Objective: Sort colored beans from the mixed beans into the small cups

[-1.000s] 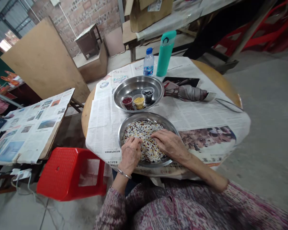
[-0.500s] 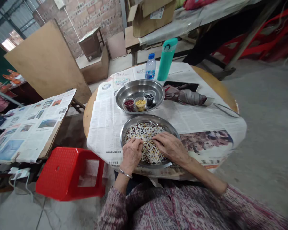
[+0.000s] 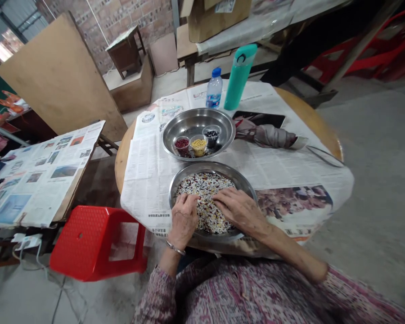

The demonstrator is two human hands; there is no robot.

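Observation:
A wide steel basin (image 3: 246, 182) in front of me holds a mix of white grains and red, black and yellow beans (image 3: 211, 216). My left hand (image 3: 184, 216) is over its left side, fingers bent and pressed together at the tips; whatever they pinch is too small to make out. Over the right side, my right hand (image 3: 239, 209) reaches in with fingers stretched and a little apart, touching the mix. Behind is a second steel basin (image 3: 195, 119) with a cup of red beans (image 3: 182, 144), a cup of yellow beans (image 3: 198, 146) and a cup of black beans (image 3: 212, 135).
Newspaper (image 3: 145, 180) covers the round table. A water bottle (image 3: 214, 89), a teal flask (image 3: 240, 77), a dark phone (image 3: 272, 119) and a folded umbrella (image 3: 268, 135) lie or stand beyond the basins. A red stool (image 3: 84, 238) is at the left, near another newspaper-covered table (image 3: 47, 180).
The view has shifted slightly. Both hands stay over the mix, with small finger movements; the right fingertips have moved slightly left.

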